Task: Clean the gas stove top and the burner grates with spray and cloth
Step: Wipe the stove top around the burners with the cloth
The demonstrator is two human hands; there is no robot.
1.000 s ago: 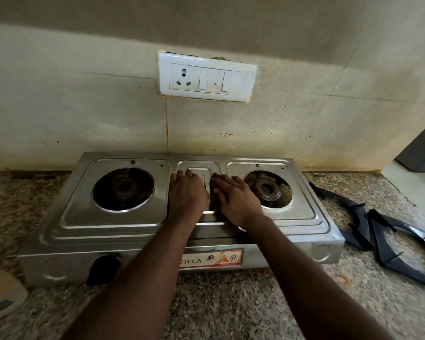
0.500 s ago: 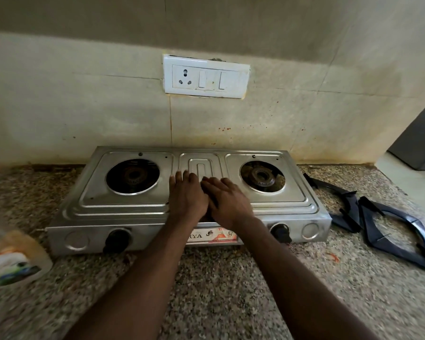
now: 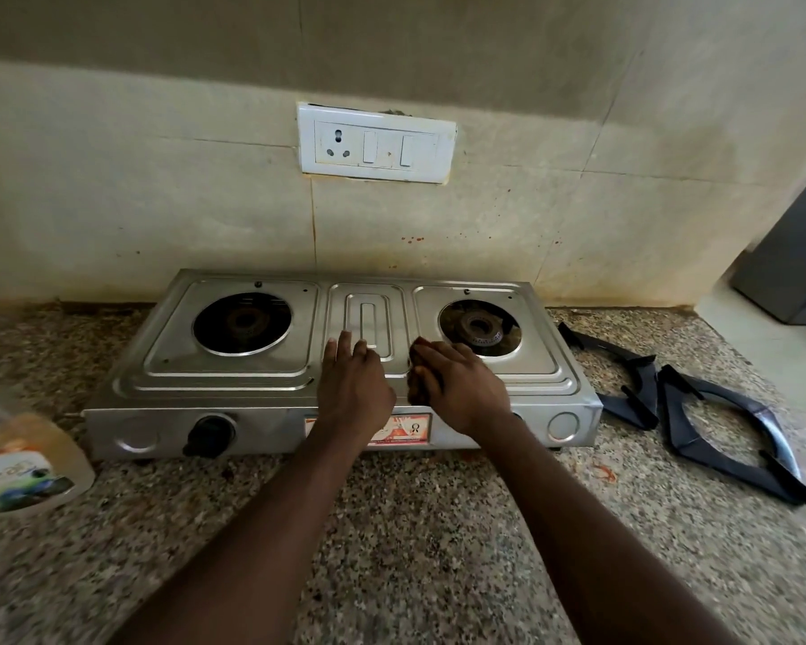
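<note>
- Head cam (only view): steel 2-burner gas stove (image 3: 233,379) sat on a speckled granite counter (image 3: 415,528), back edge close to the stained tiled wall (image 3: 112,202)
- Both burners were bare in their round wells: L burner (image 3: 243,322), R burner (image 3: 480,327)
- 2 black grates lay flat on the counter just R of the stove: inner grate (image 3: 629,407) next to the stove's R end, outer grate (image 3: 727,465) further R & nearer the cam; edges met, touching vs overlapping couldn't be told
- L hand (image 3: 352,388) was palm-down on the stove top, fingers straight, tips on the ridged ctr panel btwn the burners; nothing gripped
- R hand (image 3: 461,388) was just beside it w/ a narrow gap, fingers curled round a small dark cloth (image 3: 419,384) held against the stove top at the front-L corner of the R burner's panel; cloth mostly hidden under the fingers
- Both forearms reached in from the bottom of the frame, bare
- Black knob (image 3: 210,435) showed on the stove's front L; red-and-white label (image 3: 410,428) at front ctr, partly behind the wrists; R knob mostly hidden by the R wrist
- Clear plastic bottle (image 3: 24,463) w/ yellowish liquid & printed label stood at the far L edge, blurred, cut off by the frame
- White socket-and-switch plate (image 3: 375,144) was on the wall above the stove
- Dark grey unit (image 3: 796,272) stood at the far R; what it was couldn't be told
</note>
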